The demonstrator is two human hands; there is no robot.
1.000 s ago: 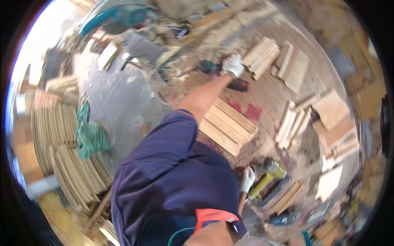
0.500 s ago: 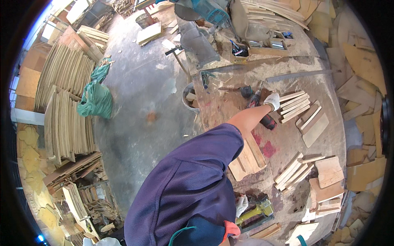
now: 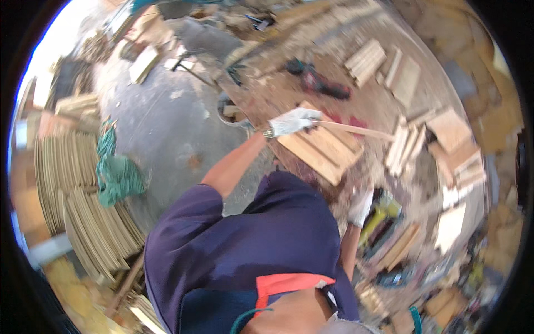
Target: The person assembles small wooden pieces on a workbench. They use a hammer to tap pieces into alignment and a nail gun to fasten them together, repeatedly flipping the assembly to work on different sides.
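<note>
My left hand (image 3: 293, 121), in a white work glove, is closed on one end of a thin wooden strip (image 3: 359, 129). The strip points to the right, over a pale wooden panel (image 3: 320, 150) with raised battens lying on the workbench. My right hand (image 3: 360, 207), gloved too, is low beside a yellow-green nail gun (image 3: 380, 218). Its fingers are blurred, and I cannot tell whether they touch the gun. Beyond the panel lies a red and black cordless drill (image 3: 328, 87). A bundle of similar strips (image 3: 365, 61) sits at the far right of it.
More strips (image 3: 406, 146) and flat wooden pieces (image 3: 450, 132) lie on the right of the bench. A bucket (image 3: 231, 111) stands by its left edge. Stacked boards (image 3: 67, 181) and a green sack (image 3: 119, 179) are on the left. A saw guard (image 3: 203, 39) is at the back.
My left hand has come back from the strip bundle with one strip and is now over the panel. The view has turned. My right hand shows more fully beside the nail gun.
</note>
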